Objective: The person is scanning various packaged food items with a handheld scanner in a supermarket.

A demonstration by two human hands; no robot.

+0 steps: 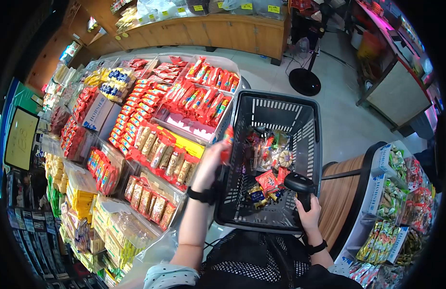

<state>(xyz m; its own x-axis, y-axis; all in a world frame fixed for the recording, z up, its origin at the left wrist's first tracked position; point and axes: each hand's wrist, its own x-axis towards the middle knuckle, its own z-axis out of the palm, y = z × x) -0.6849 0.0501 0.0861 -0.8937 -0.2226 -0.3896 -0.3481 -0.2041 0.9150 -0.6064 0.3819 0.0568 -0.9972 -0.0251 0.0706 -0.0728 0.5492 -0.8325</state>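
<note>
My left hand point(208, 163), slightly blurred, is closed on a red snack packet point(227, 143) at the left rim of a black shopping basket point(302, 103). My right hand point(308, 212) is wrapped round the handle of a black handheld barcode scanner point(300, 183), held over the basket's near right part. Inside the basket lie several wrapped snacks, among them a red packet point(267, 182) and a clear pack with a round, pale item point(285, 158). To the left of the basket, red packets point(199, 103) with colourful prints fill a display bin, resembling the one in my left hand.
Tiered bins of wrapped snacks point(141, 113) spread across the left. Another snack stand point(389, 188) is close on the right. Behind the basket, a black round stand base point(305, 82) rests on the tiled floor, with a wooden counter point(199, 34) at the back.
</note>
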